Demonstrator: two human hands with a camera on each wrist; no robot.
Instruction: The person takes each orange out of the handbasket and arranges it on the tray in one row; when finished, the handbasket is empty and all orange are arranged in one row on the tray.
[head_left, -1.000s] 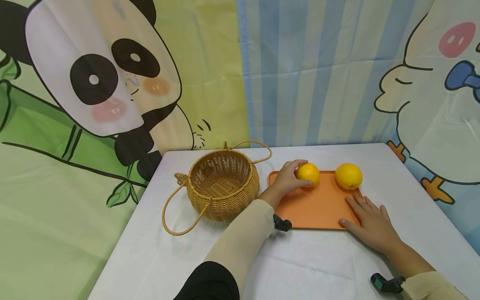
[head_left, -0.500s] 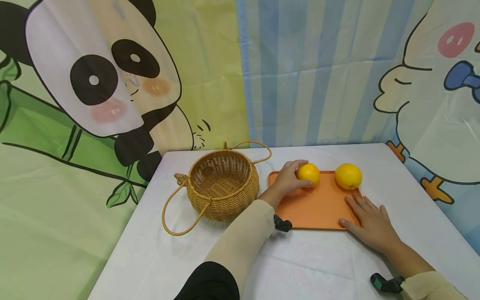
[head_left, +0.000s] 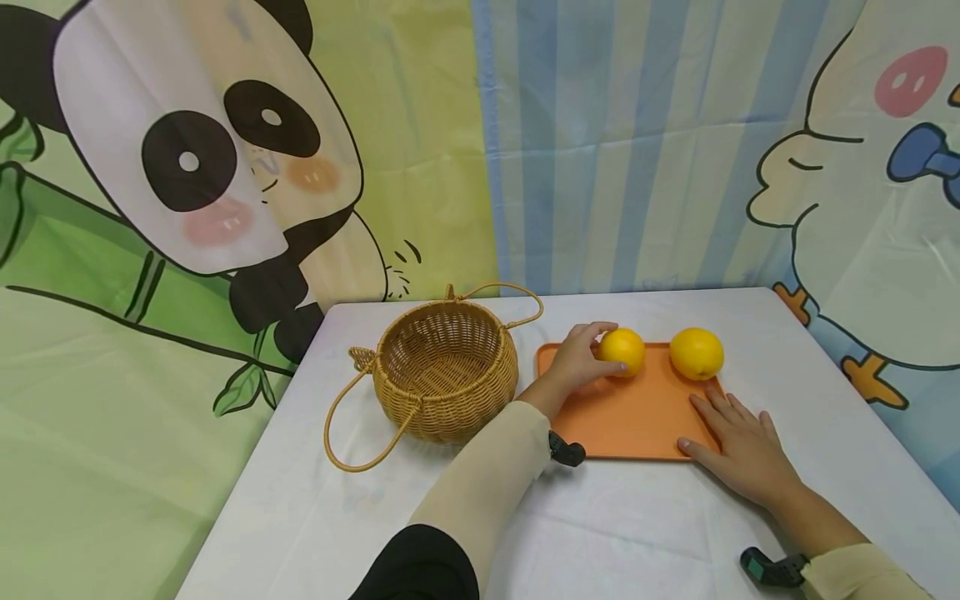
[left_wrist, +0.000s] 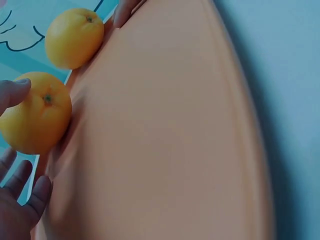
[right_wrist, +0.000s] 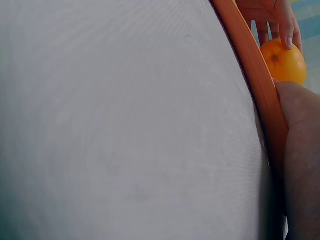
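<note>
My left hand (head_left: pixel 573 362) curls round an orange (head_left: pixel 626 352) on the orange-coloured tray (head_left: pixel 630 417), toward its far edge. The thumb lies across the near side of the fruit in the left wrist view; several other fingers (left_wrist: pixel 37 200) stand below it, apart from its skin. A second orange (head_left: pixel 697 354) sits at the tray's far right corner, touched by neither hand. At the right edge of the tray rests my right hand (head_left: pixel 750 454), fingers spread and straight. Only part of that hand shows in the right wrist view, beside the tray's rim (right_wrist: pixel 252 65).
A round wicker basket (head_left: pixel 446 371) stands left of the tray, its two looped handles folded outward. My left forearm passes close to its right side. A white cloth (head_left: pixel 637 533) covers the table, and printed curtains (head_left: pixel 600 142) hang behind.
The orange by my left hand has shifted slightly to the right, while that hand has barely moved. My right hand, the tray and the second orange keep their places.
</note>
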